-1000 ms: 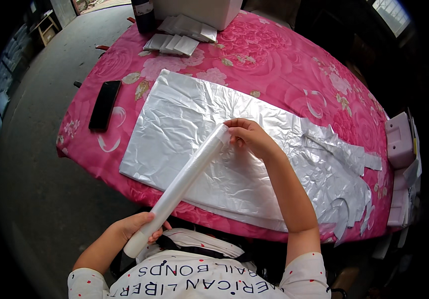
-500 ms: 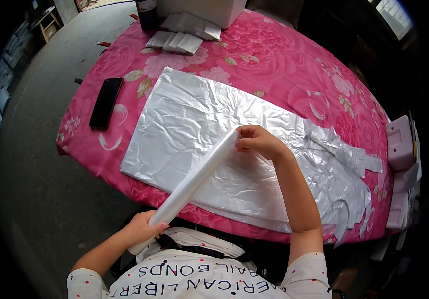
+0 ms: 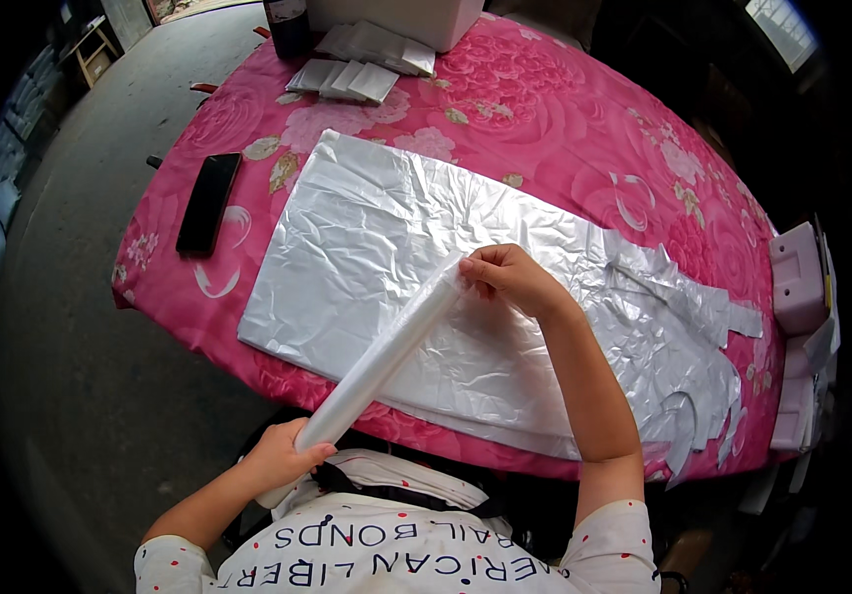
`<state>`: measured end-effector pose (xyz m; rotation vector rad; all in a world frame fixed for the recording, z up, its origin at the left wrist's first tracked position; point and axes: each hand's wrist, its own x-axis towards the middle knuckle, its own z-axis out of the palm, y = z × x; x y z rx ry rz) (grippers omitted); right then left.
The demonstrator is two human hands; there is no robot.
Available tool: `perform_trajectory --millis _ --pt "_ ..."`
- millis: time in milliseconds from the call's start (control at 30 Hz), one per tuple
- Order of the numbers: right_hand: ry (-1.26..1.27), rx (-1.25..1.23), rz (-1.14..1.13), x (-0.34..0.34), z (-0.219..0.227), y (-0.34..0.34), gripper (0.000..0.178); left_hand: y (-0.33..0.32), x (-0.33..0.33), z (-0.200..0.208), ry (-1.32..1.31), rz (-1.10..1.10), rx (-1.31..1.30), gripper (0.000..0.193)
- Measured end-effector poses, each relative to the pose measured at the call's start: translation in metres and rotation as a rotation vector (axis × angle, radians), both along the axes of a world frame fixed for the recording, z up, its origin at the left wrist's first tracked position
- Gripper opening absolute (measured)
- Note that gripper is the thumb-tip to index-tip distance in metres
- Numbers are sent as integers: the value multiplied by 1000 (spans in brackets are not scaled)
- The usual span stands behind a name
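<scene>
Pink floral table (image 3: 584, 129) carries a flat stack of silvery plastic bags (image 3: 416, 257). Rolled bag (image 3: 386, 351) slants above the near table edge, one end in each hand. Right hand (image 3: 510, 279) pinches the far end, fingers together on it; left hand (image 3: 283, 457) wraps the near end by the chest. Best keep the roll taut and tight. Black phone (image 3: 208, 201) lies left.

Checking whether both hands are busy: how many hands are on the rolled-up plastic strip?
2. The left hand grips the lower end of the rolled plastic strip near the body; the right hand pinches its upper end above the flat plastic bags.
</scene>
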<state>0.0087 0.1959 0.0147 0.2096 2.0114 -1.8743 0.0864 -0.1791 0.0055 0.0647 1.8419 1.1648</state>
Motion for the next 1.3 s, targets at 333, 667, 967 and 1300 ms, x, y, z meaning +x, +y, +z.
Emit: perform_trajectory --millis 333,667,967,1300 --pt "-166 -140 -43 -1 16 -4 19 -5 -3 -2 -205 13 38 29" --pt "-18 -93 55 -2 0 -4 18 -11 -8 -7 -355 6 111 30" --pt "-220 -16 -87 -6 10 -9 30 -6 -2 -2 -165 -20 11 27" --pt "-81 52 5 0 10 -2 22 0 -4 9 61 -128 -38 35"
